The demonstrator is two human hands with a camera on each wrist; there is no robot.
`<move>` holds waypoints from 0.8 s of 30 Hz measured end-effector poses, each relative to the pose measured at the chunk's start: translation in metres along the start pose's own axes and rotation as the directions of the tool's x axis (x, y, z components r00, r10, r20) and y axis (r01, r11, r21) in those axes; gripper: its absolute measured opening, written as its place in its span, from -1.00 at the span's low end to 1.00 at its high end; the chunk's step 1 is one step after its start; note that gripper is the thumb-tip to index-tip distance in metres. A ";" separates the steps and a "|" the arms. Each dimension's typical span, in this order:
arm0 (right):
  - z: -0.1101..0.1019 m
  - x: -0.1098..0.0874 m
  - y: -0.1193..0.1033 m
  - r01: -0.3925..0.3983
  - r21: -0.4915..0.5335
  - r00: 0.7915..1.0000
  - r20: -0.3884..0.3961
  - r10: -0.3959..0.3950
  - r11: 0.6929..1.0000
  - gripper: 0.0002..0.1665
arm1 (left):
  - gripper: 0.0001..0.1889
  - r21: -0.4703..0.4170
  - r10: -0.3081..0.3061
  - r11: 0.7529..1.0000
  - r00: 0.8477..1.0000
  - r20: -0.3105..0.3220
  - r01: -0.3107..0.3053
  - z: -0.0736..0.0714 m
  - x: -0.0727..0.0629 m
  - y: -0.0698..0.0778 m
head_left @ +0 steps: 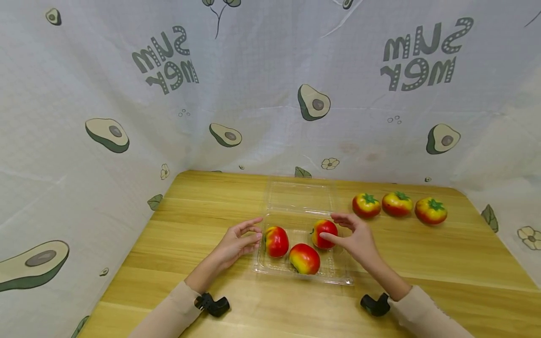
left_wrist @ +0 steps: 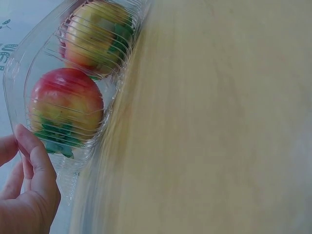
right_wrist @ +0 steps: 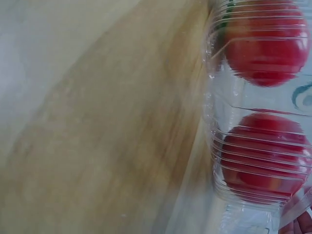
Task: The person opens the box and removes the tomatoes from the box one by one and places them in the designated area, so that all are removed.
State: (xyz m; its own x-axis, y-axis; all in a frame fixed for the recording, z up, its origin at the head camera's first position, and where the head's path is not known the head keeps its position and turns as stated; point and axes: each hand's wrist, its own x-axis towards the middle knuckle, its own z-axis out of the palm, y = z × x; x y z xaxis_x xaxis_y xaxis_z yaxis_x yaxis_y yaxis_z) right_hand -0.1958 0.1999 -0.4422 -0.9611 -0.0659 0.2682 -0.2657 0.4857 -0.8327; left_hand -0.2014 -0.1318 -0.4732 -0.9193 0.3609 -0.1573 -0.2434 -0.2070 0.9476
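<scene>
A clear plastic clamshell box (head_left: 302, 278), its lid folded back, holds three red-and-yellow toy tomatoes: a left one (head_left: 277, 242), a front one (head_left: 304, 259) and a right one (head_left: 325, 234). At the box's left rim is my left hand (head_left: 237, 240); its thumb and index fingertip (left_wrist: 30, 140) meet at the rim in the left wrist view. My right hand (head_left: 357, 240) reaches over the right side, its thumb overlapping the right tomato and its fingers arched behind. Only a sliver of that hand (right_wrist: 303, 223) shows in the right wrist view, so I cannot tell its grip.
Three more toy tomatoes stand in a row at the back right: a near one (head_left: 366, 205), a middle one (head_left: 397, 204) and an outer one (head_left: 430, 211). The clear lid (head_left: 301, 195) lies flat behind the box. A printed curtain (head_left: 262, 103) surrounds the wooden table (head_left: 177, 225).
</scene>
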 end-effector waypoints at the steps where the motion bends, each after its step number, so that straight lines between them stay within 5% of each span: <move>1: 0.001 0.000 0.000 0.007 -0.007 1.000 -0.006 -0.007 1.000 -0.37 | -0.41 -0.001 0.000 1.000 1.000 0.000 0.000 0.000 0.000 0.000; 24: 0.012 -0.002 0.006 0.072 -0.133 0.995 -0.061 -0.081 0.989 -0.38 | -0.41 0.013 0.000 1.000 1.000 0.001 0.000 0.002 -0.001 0.002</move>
State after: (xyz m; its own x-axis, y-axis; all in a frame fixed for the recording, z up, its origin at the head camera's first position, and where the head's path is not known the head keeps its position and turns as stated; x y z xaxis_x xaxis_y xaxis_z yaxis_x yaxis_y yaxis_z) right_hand -0.1961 0.1922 -0.4538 -0.9301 -0.0515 0.3637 -0.3219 0.5913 -0.7395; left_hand -0.2004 -0.1311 -0.4709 -0.9191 0.3616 -0.1566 -0.2391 -0.1958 0.9511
